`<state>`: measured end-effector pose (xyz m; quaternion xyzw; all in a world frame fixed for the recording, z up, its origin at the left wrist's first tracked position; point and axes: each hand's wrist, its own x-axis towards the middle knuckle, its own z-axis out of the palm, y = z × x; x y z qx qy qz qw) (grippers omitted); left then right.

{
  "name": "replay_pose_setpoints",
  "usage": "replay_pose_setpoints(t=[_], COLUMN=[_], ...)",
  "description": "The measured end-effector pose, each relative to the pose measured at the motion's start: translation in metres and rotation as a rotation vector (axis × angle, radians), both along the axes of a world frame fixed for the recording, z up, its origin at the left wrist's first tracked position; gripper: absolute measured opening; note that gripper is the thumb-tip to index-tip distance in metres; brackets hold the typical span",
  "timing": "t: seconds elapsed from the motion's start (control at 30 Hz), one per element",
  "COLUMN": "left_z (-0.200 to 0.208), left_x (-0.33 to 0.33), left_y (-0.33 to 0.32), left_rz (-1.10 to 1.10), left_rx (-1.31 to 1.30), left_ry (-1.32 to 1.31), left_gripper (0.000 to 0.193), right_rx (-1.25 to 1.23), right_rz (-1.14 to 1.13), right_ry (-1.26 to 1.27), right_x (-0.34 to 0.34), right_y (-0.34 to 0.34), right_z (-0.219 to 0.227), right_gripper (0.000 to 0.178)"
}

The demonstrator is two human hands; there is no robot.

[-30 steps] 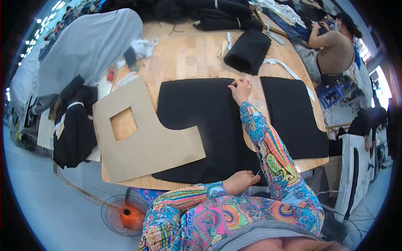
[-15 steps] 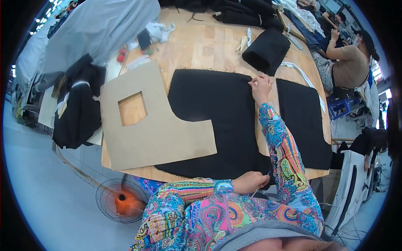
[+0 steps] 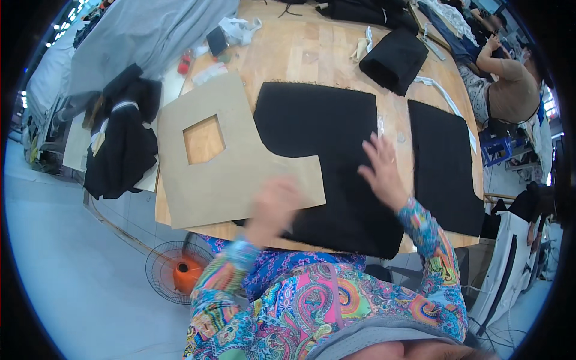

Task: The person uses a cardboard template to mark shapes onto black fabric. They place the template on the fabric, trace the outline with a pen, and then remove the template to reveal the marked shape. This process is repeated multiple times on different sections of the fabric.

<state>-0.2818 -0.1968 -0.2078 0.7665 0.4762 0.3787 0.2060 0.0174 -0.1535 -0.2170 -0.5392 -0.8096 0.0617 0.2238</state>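
A large black fabric piece lies flat on the wooden table in front of me, its upper right edge straight and its left side curved. A tan cardboard pattern with a cut-out window overlaps its left part. Over the pattern's lower right portion is my left hand, smeared by motion, so its fingers and anything in them do not show clearly. My right hand has its fingers spread above the fabric's right edge and holds nothing. Farther right lies a second black fabric piece.
A folded black bundle and white strips sit toward the back right. Grey cloth and a tied black bundle are at left. An orange fan stands on the floor. Another person works at far right.
My left hand has left the fabric's lower right corner and moved left over the cardboard. My right hand has released the fabric's upper edge and come nearer. The view has shifted slightly.
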Motion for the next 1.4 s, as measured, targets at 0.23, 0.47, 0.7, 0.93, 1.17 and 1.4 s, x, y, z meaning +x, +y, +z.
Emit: replay_pose_setpoints(t=[0.23,0.47,0.7,0.93,1.17,1.4], left_z=[-0.039,-0.052,-0.068,-0.072,-0.076,-0.029], left_x=[-0.225,-0.252,-0.268,-0.283,-0.298,-0.253], left_y=[0.037,0.049,0.06,0.063,0.069,0.046], left_rz=[0.925,0.929,0.944,0.981,0.964,0.731], left_rx=[-0.183,-0.327,-0.358,-0.311,-0.325,-0.008], left_ry=[0.235,0.175,0.133,0.094,-0.212,-0.711], left_gripper=[0.039,0.045,0.044,0.037,0.026,0.018], right_rx=[-0.175,-0.17,-0.199,-0.505,-0.83,-0.578], right_rz=[0.178,0.156,0.163,-0.152,-0.218,-0.171], right_ry=[-0.355,-0.319,-0.286,0.604,0.913,1.077], right_x=[-0.02,-0.045,-0.055,-0.089,-0.101,-0.086], right_y=[-0.063,-0.077,-0.082,-0.039,-0.006,-0.035], right_z=[-0.026,-0.018,-0.03,-0.003,-0.022,0.01], right_gripper=[0.083,0.085,0.087,0.066,0.056,0.044])
